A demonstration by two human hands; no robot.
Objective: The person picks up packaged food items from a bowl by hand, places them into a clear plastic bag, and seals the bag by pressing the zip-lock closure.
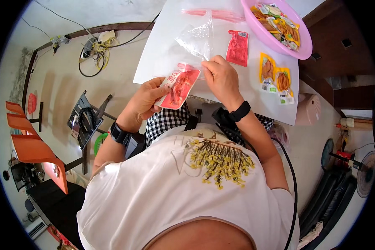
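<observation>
My left hand (147,99) grips a red and white vacuum-sealed food packet (180,86), tilted above the near side of the white table (157,40). Between the fingertips of my right hand (222,76) is the edge of a clear plastic bag (195,37), which spreads away from me over the table. Another red packet (237,48) lies flat beyond my right hand. Two yellow-edged food packets (275,78) rest side by side to the right. Each wrist wears a black band.
A pink plastic basin (276,28) full of yellow-edged packets stands at the table's far right. Flat pink-edged bags (214,15) lie at the far edge. A folding chair (87,122) and orange seats (34,147) are on the left. A black cable (293,184) hangs by my right side.
</observation>
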